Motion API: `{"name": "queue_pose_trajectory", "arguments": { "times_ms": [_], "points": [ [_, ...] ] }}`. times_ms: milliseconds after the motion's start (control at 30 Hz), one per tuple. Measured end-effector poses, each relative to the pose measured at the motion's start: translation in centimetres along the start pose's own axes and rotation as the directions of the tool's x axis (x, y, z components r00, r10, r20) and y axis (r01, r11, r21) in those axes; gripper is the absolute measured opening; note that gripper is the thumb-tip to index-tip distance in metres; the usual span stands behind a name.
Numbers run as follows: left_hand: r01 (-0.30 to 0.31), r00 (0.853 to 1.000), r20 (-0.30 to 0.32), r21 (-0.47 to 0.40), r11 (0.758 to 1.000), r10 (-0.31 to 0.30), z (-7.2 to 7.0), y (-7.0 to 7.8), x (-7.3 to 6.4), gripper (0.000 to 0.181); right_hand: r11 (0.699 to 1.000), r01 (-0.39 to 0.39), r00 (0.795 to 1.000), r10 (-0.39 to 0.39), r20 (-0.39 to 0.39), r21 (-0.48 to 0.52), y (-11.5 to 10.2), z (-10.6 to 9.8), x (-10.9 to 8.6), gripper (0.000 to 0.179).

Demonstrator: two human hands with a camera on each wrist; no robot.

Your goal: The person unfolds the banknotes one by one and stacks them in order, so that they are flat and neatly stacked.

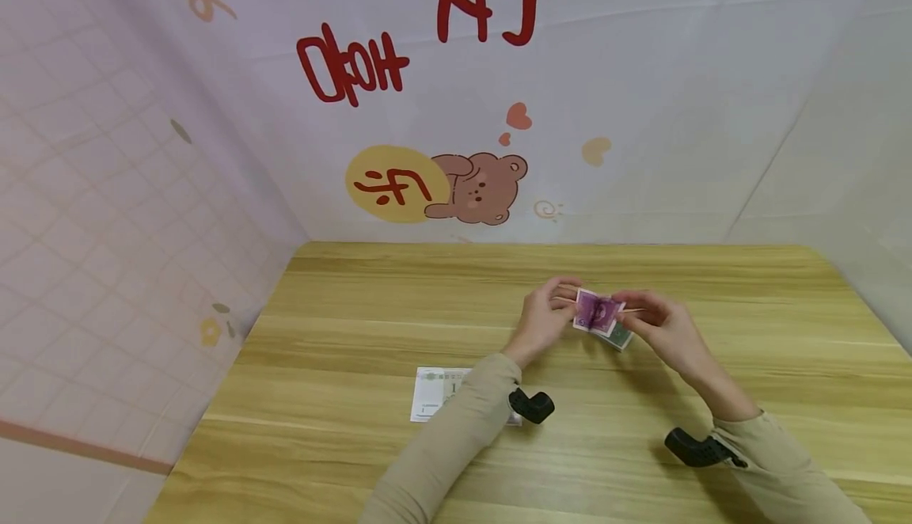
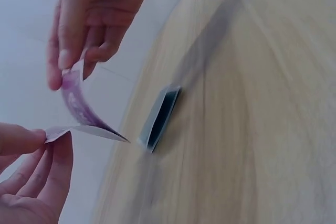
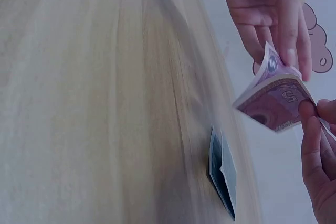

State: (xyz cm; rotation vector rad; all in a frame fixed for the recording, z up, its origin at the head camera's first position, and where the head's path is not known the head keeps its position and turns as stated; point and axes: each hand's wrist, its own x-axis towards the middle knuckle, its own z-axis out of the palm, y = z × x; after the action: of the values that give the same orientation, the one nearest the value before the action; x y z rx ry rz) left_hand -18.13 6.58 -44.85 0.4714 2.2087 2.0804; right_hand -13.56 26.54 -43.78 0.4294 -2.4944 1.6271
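My left hand (image 1: 543, 321) and right hand (image 1: 668, 332) hold a purple banknote (image 1: 586, 310) between them, each pinching one end. A crease runs across its middle, and the left wrist view shows the note (image 2: 79, 106) bent into a V above the table. A printed 5 shows on the note (image 3: 278, 103) in the right wrist view. Just below it, a folded dark green banknote (image 1: 622, 338) lies on the table; in the left wrist view the folds of this green note (image 2: 156, 118) stand slightly apart.
On the wooden table (image 1: 321, 334), a pale banknote marked 1 (image 1: 430, 396) lies flat, partly hidden by my left forearm. Black wrist cameras (image 1: 534, 405) jut from both sleeves. A white printed backdrop (image 1: 641, 96) rises behind the table's far edge.
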Motion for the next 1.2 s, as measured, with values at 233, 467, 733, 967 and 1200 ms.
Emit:
{"name": "queue_pose_trajectory", "arguments": {
  "times_ms": [233, 467, 733, 967, 1200],
  "points": [
    [0.014, 0.999, -0.05, -0.013, 1.0, -0.014, -1.6, -0.3, 0.1, 0.03, 1.0, -0.02, 1.0, 0.02, -0.004, -0.016, 0.4, -0.3, -0.2, 0.031],
    [0.037, 0.997, -0.071, 0.018, 0.999, -0.036, -3.4, -0.4, 0.1, 0.019, 1.0, -0.023, 1.0, 0.023, -0.008, 0.001, 0.4, -0.3, -0.1, 0.03],
    [0.041, 0.997, -0.073, 0.065, 0.997, -0.036, -5.1, -0.7, 0.0, 0.019, 0.999, -0.04, 0.999, 0.04, -0.007, 0.015, 0.3, 0.1, 0.2, 0.031],
    [0.061, 0.997, -0.061, 0.117, 0.991, -0.054, -6.5, -1.9, -0.3, 0.017, 0.999, -0.024, 0.999, 0.023, 0.025, 0.038, 0.1, 0.9, 0.4, 0.027],
    [0.092, 0.996, -0.02, 0.092, 0.992, -0.09, -7.9, -2.2, -0.8, 0.019, 0.999, -0.028, 0.998, 0.025, 0.065, 0.044, 0.1, 1.6, 0.8, 0.026]
  ]
}}
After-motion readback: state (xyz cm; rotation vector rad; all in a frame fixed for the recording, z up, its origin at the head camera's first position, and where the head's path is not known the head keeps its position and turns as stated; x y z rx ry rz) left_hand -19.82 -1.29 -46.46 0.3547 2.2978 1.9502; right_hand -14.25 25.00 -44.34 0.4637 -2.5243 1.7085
